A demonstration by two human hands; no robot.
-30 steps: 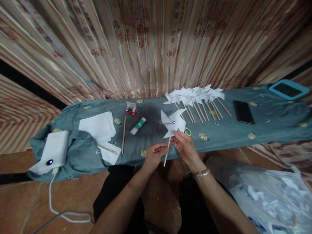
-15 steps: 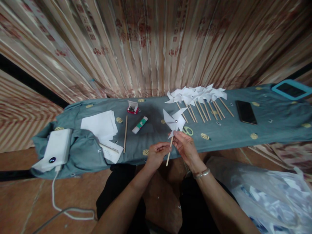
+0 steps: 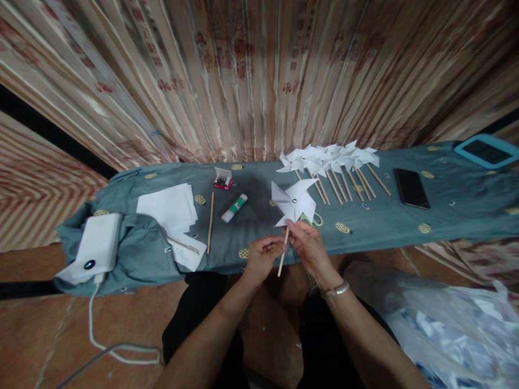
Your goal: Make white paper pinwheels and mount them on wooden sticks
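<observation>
My left hand (image 3: 263,256) and right hand (image 3: 311,247) pinch the slim wooden stick (image 3: 282,261); the white paper pinwheel (image 3: 303,204) (silver-pinned) has turned slightly, showing its blades fuller.

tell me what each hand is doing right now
Left hand: closed, fingertips pinching the stick of the paper pinwheel.
Right hand: closed, holding the same pinwheel just below its blades.

head-worn view, forward and down
</observation>
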